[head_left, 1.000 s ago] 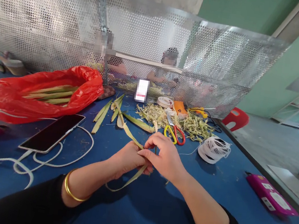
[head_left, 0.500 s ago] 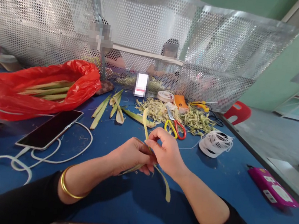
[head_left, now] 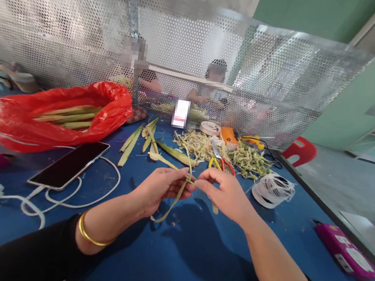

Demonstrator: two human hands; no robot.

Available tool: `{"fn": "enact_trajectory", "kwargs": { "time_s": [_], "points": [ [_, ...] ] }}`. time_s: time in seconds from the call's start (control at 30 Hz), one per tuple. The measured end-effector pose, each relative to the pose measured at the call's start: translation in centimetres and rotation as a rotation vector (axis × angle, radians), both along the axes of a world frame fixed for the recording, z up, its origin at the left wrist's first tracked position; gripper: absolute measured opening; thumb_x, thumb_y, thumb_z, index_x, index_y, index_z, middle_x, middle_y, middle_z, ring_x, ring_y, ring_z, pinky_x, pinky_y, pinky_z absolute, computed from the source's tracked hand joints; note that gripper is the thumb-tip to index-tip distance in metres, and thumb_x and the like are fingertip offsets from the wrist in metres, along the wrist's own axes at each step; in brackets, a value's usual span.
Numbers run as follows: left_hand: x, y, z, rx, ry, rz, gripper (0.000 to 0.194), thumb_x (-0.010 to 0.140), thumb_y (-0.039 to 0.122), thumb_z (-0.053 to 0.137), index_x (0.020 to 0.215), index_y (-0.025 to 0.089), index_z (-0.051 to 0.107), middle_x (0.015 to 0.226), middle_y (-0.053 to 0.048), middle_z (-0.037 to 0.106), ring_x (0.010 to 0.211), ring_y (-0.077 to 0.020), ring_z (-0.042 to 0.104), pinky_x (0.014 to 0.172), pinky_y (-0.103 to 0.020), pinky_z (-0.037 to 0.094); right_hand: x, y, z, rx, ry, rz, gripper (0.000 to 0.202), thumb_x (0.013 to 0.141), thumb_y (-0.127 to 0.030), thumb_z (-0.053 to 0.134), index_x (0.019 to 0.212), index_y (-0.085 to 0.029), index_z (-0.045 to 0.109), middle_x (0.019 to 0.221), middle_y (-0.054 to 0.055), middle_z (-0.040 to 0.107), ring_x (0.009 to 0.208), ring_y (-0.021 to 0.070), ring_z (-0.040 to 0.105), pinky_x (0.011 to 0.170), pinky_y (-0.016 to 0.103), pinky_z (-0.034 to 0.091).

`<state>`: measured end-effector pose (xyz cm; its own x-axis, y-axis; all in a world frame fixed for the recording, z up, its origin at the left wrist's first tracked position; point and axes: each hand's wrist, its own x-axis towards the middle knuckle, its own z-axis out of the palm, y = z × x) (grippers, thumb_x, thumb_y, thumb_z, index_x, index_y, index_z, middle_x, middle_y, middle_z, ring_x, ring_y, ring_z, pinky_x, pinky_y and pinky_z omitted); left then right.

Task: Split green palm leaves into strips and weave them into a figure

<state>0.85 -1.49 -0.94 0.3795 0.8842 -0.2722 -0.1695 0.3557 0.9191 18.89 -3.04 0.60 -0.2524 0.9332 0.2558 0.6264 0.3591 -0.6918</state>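
Note:
My left hand (head_left: 166, 186) pinches several narrow pale-green leaf strips (head_left: 175, 202) where they cross in a small knot or weave. My right hand (head_left: 224, 193) is closed on a strip end just right of that crossing. Loose ends reach up, left and down toward the table; one shows below my right fingers. Beyond my hands lie scissors (head_left: 223, 163) with one red and one yellow handle loop. Husk-like leaves (head_left: 132, 144) and a long green leaf (head_left: 177, 154) rest on the blue table. A white cord spool (head_left: 273, 192) stands right of my right hand.
A red plastic bag (head_left: 10, 121) of long leaves sits at left, beside a phone (head_left: 70, 164) with a white cable. Shredded strips (head_left: 251, 158) are heaped at the back. A purple packet (head_left: 347, 251) lies at right. Behind a perforated metal screen (head_left: 189, 33) two people sit.
My hands have moved slightly apart, and the strips' crossing now shows between them. One strip end now points left and another hangs down in front. The view has shifted a little.

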Motion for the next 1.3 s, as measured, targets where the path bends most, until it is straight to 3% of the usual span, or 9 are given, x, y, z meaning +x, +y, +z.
{"fn": "enact_trajectory", "kwargs": {
  "time_s": [0.23,0.4,0.53,0.67,0.8,0.9,1.03,1.2,1.3],
  "points": [
    [0.4,-0.1,0.0,0.006,0.033,0.07,0.018,0.068,0.028,0.074,0.074,0.011,0.072,0.064,-0.004,0.069,0.055,-0.0103,0.061,0.064,-0.023,0.05,-0.4,0.1,-0.8,0.086,-0.069,0.087,0.027,0.088,-0.03,0.053,0.063,-0.019,0.054,0.063,-0.003,0.052,0.061,0.0118,0.049,0.057,0.023,0.034],
    [0.3,-0.1,-0.1,0.037,0.014,0.035,0.018,0.065,0.028,0.077,0.072,0.012,0.073,0.061,-0.003,0.068,0.055,-0.011,0.061,0.065,-0.025,0.05,-0.3,0.2,-0.9,0.195,-0.039,0.022,0.026,0.086,-0.023,0.054,0.06,-0.019,0.054,0.063,-0.001,0.055,0.061,0.013,0.051,0.06,0.025,0.036],
    [0.2,-0.1,-0.2,0.026,0.032,0.003,0.02,0.064,0.029,0.077,0.075,0.012,0.073,0.062,-0.003,0.068,0.057,-0.0113,0.061,0.065,-0.025,0.05,-0.4,0.5,-1.4,0.052,0.044,-0.02,0.027,0.085,-0.028,0.053,0.06,-0.019,0.056,0.064,-0.001,0.057,0.063,0.0141,0.052,0.061,0.026,0.037],
    [0.4,-0.4,-0.3,-0.01,0.056,-0.063,0.027,0.066,0.033,0.076,0.081,0.012,0.074,0.066,-0.006,0.07,0.058,-0.012,0.063,0.064,-0.024,0.05,-0.8,0.6,-1.8,-0.184,0.296,-0.006,0.026,0.084,-0.038,0.053,0.07,-0.018,0.064,0.069,0.0,0.063,0.07,0.0155,0.056,0.066,0.027,0.041],
    [0.5,-0.6,-0.7,-0.012,0.065,-0.101,0.028,0.066,0.034,0.076,0.081,0.011,0.074,0.068,-0.007,0.071,0.058,-0.013,0.065,0.063,-0.024,0.05,-1.5,0.5,-2.3,-0.249,0.509,-0.038,0.017,0.076,-0.031,0.063,0.067,-0.017,0.063,0.063,-0.002,0.06,0.063,0.013,0.053,0.064,0.026,0.041],
    [0.7,-0.6,-1.0,0.0,0.058,-0.117,0.025,0.065,0.032,0.078,0.079,0.012,0.073,0.066,-0.005,0.07,0.058,-0.0128,0.064,0.063,-0.024,0.051,-1.8,0.6,-2.8,-0.159,0.524,-0.123,0.016,0.073,-0.028,0.064,0.062,-0.017,0.06,0.059,-0.003,0.056,0.059,0.0119,0.049,0.059,0.025,0.038],
    [0.8,-0.6,-1.0,-0.005,0.059,-0.09,0.024,0.064,0.032,0.078,0.077,0.012,0.073,0.065,-0.005,0.071,0.059,-0.0145,0.065,0.066,-0.027,0.053,-1.6,0.8,-2.9,-0.052,0.392,-0.156,0.018,0.078,-0.03,0.059,0.065,-0.018,0.06,0.062,-0.001,0.058,0.061,0.0142,0.051,0.059,0.026,0.039],
    [0.5,-0.3,-0.4,0.054,-0.03,0.011,0.027,0.063,0.03,0.08,0.084,0.014,0.074,0.081,-0.008,0.074,0.074,-0.0162,0.068,0.079,-0.028,0.052,-1.0,-0.1,-1.6,0.393,0.116,-0.271,0.014,0.085,-0.032,0.055,0.081,-0.02,0.063,0.09,0.007,0.064,0.086,0.0207,0.057,0.073,0.032,0.043],
    [0.4,0.0,-0.1,0.085,-0.107,0.101,0.026,0.06,0.024,0.081,0.083,0.014,0.074,0.086,-0.008,0.075,0.083,-0.018,0.068,0.084,-0.029,0.051,-1.4,-0.9,-1.3,0.347,0.036,-0.219,0.025,0.086,-0.037,0.055,0.067,-0.021,0.06,0.072,0.003,0.061,0.07,0.0169,0.057,0.066,0.029,0.041]
  ]
}}
